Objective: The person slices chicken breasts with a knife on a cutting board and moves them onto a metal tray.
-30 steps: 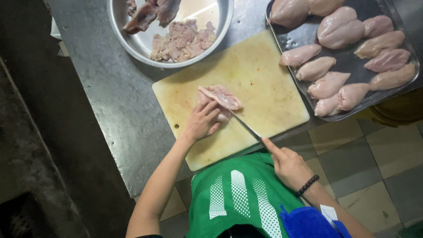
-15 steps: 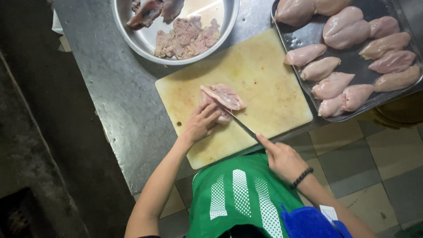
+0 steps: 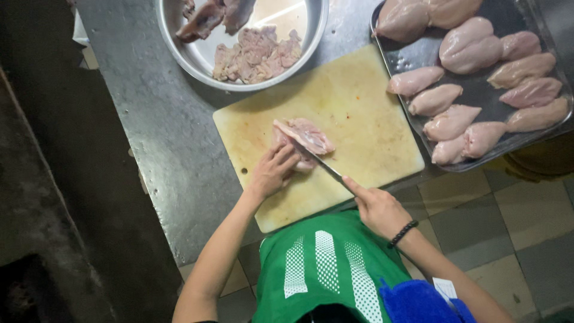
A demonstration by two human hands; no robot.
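You're pinning chicken piece (image 3: 304,136) flat, left hand (image 3: 274,170) open; right hand (image 3: 378,209) gripping knife (image 3: 323,164), slicing — keeping fingertips clear of blade.

The cutting board (image 3: 353,125) at the centre of the frame is pale yellow with faint brownish stains. The chicken piece (image 3: 305,136) on it is pink with whitish streaks. The bench (image 3: 161,131) is mottled grey. At upper left the bowl (image 3: 197,57) is silver, its meat dull pink-brown. At upper right the tray (image 3: 478,90) is dark grey with pale pink fillets. The shirt (image 3: 323,269) at the bottom is green with white dotted stripes; the bracelet (image 3: 402,233) is black.
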